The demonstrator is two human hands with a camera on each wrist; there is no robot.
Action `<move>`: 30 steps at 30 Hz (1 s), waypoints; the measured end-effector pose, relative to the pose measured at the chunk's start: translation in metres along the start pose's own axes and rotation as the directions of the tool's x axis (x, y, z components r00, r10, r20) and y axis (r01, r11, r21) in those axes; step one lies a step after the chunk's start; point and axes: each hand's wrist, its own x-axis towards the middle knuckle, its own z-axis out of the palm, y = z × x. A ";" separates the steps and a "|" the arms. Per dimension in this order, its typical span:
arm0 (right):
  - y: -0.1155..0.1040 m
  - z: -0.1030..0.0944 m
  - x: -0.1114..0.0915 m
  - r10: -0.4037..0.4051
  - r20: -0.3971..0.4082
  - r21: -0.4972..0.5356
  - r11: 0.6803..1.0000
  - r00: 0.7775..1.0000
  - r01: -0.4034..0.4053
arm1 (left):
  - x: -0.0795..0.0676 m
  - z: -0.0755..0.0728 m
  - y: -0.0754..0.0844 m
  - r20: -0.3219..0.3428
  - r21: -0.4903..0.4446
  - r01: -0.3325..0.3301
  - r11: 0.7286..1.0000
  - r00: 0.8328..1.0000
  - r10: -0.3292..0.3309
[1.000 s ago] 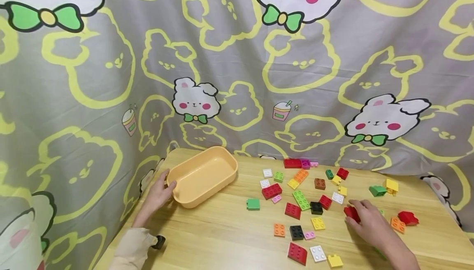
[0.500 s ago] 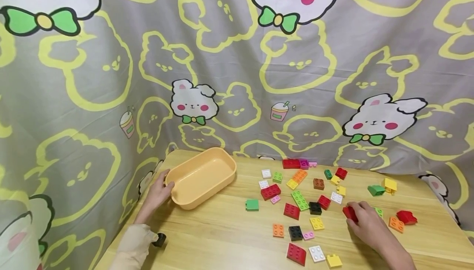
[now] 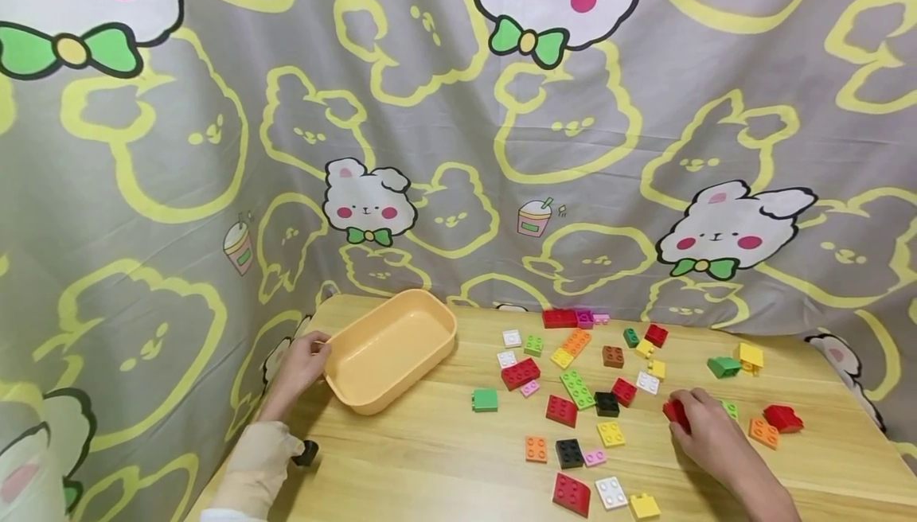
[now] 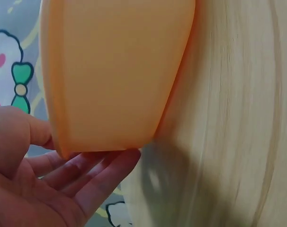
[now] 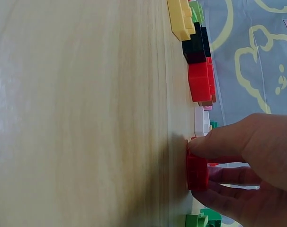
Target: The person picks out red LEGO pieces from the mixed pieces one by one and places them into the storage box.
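Observation:
A pale orange plastic tray (image 3: pixel 390 347) stands on the left of the wooden table, and my left hand (image 3: pixel 299 364) grips its left end. In the left wrist view, the thumb is at the rim of the tray (image 4: pixel 120 71) while the other fingers lie against its end. Over on the right, my right hand (image 3: pixel 712 430) pinches a red toy brick (image 3: pixel 676 414) low at the tabletop. The right wrist view shows thumb and fingers on opposite sides of that red brick (image 5: pixel 197 171); the hand covers part of it.
Several loose toy bricks lie across the table's right half, among them a green brick (image 3: pixel 485 400), a black brick (image 3: pixel 569 453) and an orange brick (image 3: pixel 763 432). A patterned cloth (image 3: pixel 444 132) hangs behind and along the left side.
The tray has turned slightly, its near end coming a little toward me, and my left hand has shifted on that end. My right hand stays at the red brick. The head view has drifted slightly.

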 end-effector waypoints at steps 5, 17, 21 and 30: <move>-0.001 -0.001 -0.001 0.012 -0.007 0.003 1.000 1.000 -0.012 | -0.007 0.004 0.011 0.063 0.002 -0.014 1.000 0.998 0.014; -0.002 0.002 -0.003 0.017 -0.029 0.014 1.000 0.999 -0.017 | -0.021 0.028 0.043 0.152 0.088 -0.048 0.995 0.988 0.034; -0.005 -0.002 -0.003 0.020 -0.033 0.014 1.000 0.999 -0.019 | -0.021 0.038 0.050 0.147 0.107 -0.056 0.993 0.988 0.040; -0.026 -0.012 0.002 -0.057 -0.121 0.025 0.998 0.991 0.061 | -0.025 0.052 0.065 0.152 0.104 -0.031 0.994 0.988 0.015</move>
